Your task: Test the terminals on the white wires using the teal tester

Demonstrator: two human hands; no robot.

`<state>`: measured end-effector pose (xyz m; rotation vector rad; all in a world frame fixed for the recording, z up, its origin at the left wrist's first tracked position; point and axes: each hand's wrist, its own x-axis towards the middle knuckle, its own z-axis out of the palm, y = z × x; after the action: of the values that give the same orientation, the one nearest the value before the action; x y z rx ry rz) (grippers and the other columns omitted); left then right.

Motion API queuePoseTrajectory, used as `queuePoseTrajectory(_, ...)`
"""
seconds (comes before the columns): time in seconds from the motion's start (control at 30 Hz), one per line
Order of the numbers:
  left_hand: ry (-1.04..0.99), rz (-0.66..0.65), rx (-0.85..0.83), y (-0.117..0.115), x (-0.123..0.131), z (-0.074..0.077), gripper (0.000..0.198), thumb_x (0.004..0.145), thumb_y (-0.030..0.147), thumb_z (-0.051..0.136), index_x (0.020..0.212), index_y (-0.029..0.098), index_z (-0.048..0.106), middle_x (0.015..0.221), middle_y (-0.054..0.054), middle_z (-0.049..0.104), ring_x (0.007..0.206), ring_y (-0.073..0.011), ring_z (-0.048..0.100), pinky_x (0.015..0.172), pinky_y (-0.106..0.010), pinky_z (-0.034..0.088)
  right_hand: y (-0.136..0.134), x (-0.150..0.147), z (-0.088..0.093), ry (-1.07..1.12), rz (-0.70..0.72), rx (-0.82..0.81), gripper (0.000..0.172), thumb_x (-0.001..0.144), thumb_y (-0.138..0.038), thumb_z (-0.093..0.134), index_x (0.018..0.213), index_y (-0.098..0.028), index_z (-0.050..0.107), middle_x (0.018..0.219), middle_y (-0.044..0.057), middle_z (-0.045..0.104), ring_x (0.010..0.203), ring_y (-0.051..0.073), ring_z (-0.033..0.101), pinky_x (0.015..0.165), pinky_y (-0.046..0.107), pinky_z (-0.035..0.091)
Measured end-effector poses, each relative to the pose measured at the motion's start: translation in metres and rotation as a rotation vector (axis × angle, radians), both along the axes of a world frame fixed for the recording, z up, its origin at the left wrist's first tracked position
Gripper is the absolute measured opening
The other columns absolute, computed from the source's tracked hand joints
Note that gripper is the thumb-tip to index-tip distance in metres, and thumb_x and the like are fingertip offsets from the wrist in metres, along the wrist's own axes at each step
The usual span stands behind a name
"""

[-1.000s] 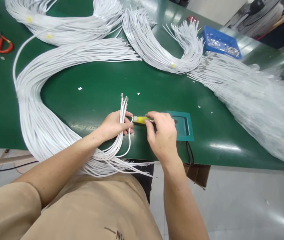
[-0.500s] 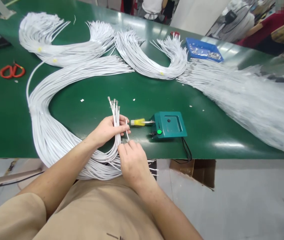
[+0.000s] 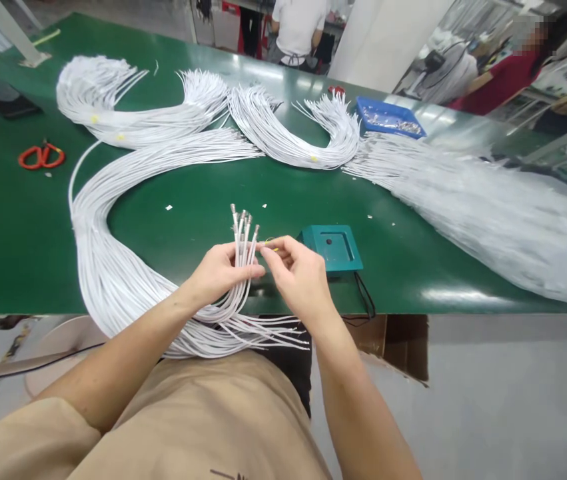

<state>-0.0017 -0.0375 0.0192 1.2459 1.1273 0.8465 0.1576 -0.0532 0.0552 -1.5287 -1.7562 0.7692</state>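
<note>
Since the earlier frame, the right hand (image 3: 300,277) has come up from the lower part of the cables to just beside the fingertips of the left hand (image 3: 220,270); the left hand grasps a small bunch of thin white cables with silvery metal ends (image 3: 245,233), its thumb laid across them; the right hand has thumb and forefinger drawn close together, but what is pinched there, I cannot tell. This bunch has its long axis pointing nearly straight away from the body, metal ends beyond the fingers; it lies just left of the right fingertips, while the flat teal box (image 3: 337,248) lies on their other side; so the right hand is between both, and is the nearer one to the box. Some thin yellow piece (image 3: 276,249) shows at the right fingers, mostly hidden. Farther out, a large curved bundle of white cables (image 3: 94,240) lies on the glossy green bench top (image 3: 198,193); red-handled scissors (image 3: 42,157) lie left of it; a shallow blue plastic tray (image 3: 372,109) stands at the far side.
</note>
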Motion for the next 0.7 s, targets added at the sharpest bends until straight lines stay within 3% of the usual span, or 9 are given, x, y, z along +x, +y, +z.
queuePoseTrajectory(0.1,-0.029,0.015,0.028,-0.006,0.004,0.001,0.042,0.061,0.025,0.079,0.1,0.017,0.066,0.082,-0.001,0.07,0.075,-0.0173,0.064,0.071,-0.027,0.05,0.014,-0.006,-0.005,0.258,0.023,-0.13,0.015,0.077,-0.035,0.063,0.077,-0.019,0.065,0.065,-0.001,0.063,0.059,0.013,0.056,0.058,0.025,0.043)
queuePoseTrajectory(0.2,-0.127,0.03,-0.021,-0.008,0.003,0.001,0.042,0.07,0.03,0.074,0.107,0.016,0.06,0.077,-0.001,0.067,0.07,-0.016,0.065,0.061,-0.024,0.048,0.015,-0.01,-0.011,0.503,0.023,-0.237,0.017,0.073,-0.034,0.067,0.072,-0.018,0.063,0.064,-0.001,0.063,0.057,0.012,0.056,0.056,0.025,0.044)
queuePoseTrajectory(0.43,-0.221,0.085,-0.011,-0.004,0.004,-0.001,0.038,0.071,0.031,0.074,0.102,0.017,0.055,0.071,0.001,0.063,0.064,-0.0121,0.061,0.051,-0.02,0.044,0.015,-0.017,-0.014,0.679,-0.118,-0.225,0.017,0.068,-0.033,0.071,0.071,-0.017,0.067,0.063,-0.003,0.059,0.053,0.008,0.046,0.052,0.023,0.038)
queuePoseTrajectory(0.6,-0.223,0.124,-0.014,-0.003,0.005,0.0,0.037,0.07,0.027,0.073,0.1,0.015,0.054,0.071,0.001,0.061,0.061,-0.0105,0.058,0.048,-0.019,0.043,0.021,-0.02,-0.028,1.096,-0.149,-0.342,0.019,0.071,-0.034,0.069,0.078,-0.017,0.07,0.061,-0.004,0.052,0.05,0.006,0.038,0.049,0.022,0.033)
queuePoseTrajectory(0.7,-0.207,0.134,-0.02,-0.003,0.004,-0.001,0.037,0.071,0.027,0.072,0.101,0.015,0.054,0.072,0.001,0.061,0.061,-0.0102,0.058,0.049,-0.019,0.043,0.02,-0.019,-0.03,1.15,-0.18,-0.367,0.027,0.073,-0.041,0.068,0.082,-0.016,0.07,0.062,-0.004,0.051,0.05,0.006,0.038,0.05,0.023,0.034)
